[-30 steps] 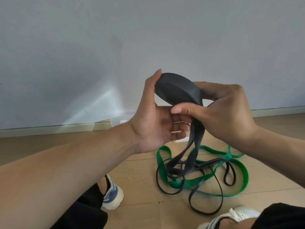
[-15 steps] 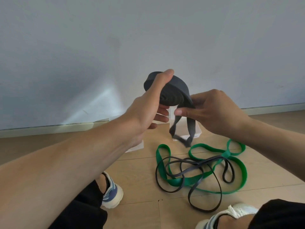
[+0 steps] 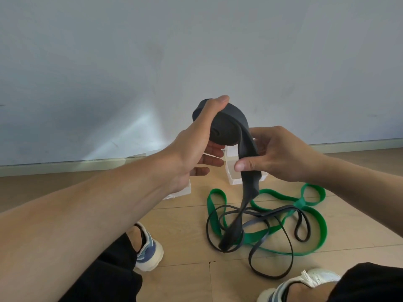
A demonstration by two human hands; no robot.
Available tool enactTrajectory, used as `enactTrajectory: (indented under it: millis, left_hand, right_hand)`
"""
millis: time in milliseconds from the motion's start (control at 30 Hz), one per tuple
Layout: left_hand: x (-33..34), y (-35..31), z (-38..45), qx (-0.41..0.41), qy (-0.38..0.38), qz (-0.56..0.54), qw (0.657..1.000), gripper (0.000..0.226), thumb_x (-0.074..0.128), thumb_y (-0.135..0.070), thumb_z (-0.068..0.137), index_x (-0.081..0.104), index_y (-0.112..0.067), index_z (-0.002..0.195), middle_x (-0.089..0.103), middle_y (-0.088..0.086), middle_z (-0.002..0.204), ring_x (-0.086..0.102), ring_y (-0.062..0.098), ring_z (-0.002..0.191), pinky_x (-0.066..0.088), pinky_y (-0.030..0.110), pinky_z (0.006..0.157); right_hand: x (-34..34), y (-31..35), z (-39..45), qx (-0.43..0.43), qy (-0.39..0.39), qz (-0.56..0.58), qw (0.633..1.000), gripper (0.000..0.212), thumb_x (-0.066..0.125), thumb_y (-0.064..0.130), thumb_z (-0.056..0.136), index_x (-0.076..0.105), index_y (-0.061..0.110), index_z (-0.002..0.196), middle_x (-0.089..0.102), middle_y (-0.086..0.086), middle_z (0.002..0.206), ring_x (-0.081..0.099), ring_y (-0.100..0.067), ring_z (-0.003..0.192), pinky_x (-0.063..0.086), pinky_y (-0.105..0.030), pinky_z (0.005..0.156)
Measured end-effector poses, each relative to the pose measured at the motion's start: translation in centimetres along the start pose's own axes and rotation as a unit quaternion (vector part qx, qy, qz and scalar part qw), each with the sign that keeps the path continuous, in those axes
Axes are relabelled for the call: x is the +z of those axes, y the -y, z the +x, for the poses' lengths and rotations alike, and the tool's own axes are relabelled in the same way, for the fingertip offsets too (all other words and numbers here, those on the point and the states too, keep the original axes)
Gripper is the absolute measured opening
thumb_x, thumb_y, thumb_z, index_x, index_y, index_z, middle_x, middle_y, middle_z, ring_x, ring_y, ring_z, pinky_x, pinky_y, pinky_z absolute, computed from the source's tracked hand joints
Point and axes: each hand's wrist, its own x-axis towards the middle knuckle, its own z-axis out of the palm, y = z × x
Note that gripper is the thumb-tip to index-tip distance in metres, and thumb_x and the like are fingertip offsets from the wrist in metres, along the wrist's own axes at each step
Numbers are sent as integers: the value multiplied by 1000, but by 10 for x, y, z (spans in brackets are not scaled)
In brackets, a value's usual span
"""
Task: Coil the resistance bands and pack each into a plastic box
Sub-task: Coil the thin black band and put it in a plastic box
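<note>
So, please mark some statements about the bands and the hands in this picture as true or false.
1. The left hand grips the coiled dark grey band. True.
2. The right hand is empty. False: it pinches the band's loose tail.
3. The green band lies uncoiled on the floor. True.
4. The green band is already packed in a plastic box. False: it lies on the floor, outside the box.

Bands: dark grey, thin black, green. Clear boxes: two. Shoes: two.
</note>
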Motion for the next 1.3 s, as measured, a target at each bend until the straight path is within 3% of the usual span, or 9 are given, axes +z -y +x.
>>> enactTrajectory:
  millis: [167,300,433,600,867,1067,1133,1200,1300]
  left_hand:
    - [1,1,0,-19,50,-60,997,92,41,-89,76,75,-5,96,64,3,75,59,15,66,45,31,68]
    - [6,3,0,-22,96,-97,990,89,41,-88,77,73,-7,95,58,1,64,53,15,63,43,32,69]
    - [8,6,2,-34,122,-130,983,89,42,-88,77,71,-7,97,54,2,63,50,16,62,40,31,66]
    - [8,8,4,-68,146,-208,965,95,45,-91,71,70,-3,94,58,7,72,55,19,63,44,30,64]
    - [10,10,3,-92,215,-275,933,98,44,-93,69,67,-3,101,55,6,77,56,19,66,44,31,69]
    - [-1,2,6,-129,211,-171,954,104,44,-95,69,68,-1,105,64,11,94,65,24,80,56,41,83]
    - [-3,3,7,-71,63,-91,991,95,58,-88,70,62,-9,124,66,8,117,70,22,91,60,42,88]
    - [-5,6,7,144,-95,104,979,83,63,-83,70,56,-29,132,61,-10,131,63,5,110,52,26,92]
    - [-2,5,3,363,-49,259,894,64,76,-74,65,62,-41,119,66,-23,115,57,-8,113,42,9,91]
  right_hand:
    - [6,2,3,-10,-57,-50,997,69,77,65,61,53,35,118,76,9,92,72,-7,85,60,-25,77]
    - [12,6,-1,-61,-98,-6,993,38,72,57,73,67,40,106,74,26,96,65,12,97,46,-3,77]
    - [21,6,-3,-76,-165,3,983,32,70,59,71,69,28,81,69,-4,72,49,-5,58,43,-24,55]
    - [20,14,-2,-93,-181,50,978,25,67,46,83,66,43,108,74,25,86,65,9,79,44,-5,71]
    - [18,19,-3,-58,-169,94,979,47,72,52,72,75,9,92,76,-14,82,70,-31,80,56,-37,72]
    - [8,22,-4,12,-180,20,983,35,77,53,77,77,19,84,71,-11,67,58,-25,57,51,-34,55]
    - [-3,23,-4,38,-167,-45,984,29,78,51,80,77,23,85,68,-13,64,45,-12,47,38,-24,47]
    - [-10,25,-5,48,-120,-101,986,32,78,51,80,75,19,78,63,-10,58,38,-8,44,32,-23,45]
    - [-6,29,-7,37,-55,-117,991,40,76,54,76,72,14,77,66,-13,64,53,-27,56,47,-38,55]
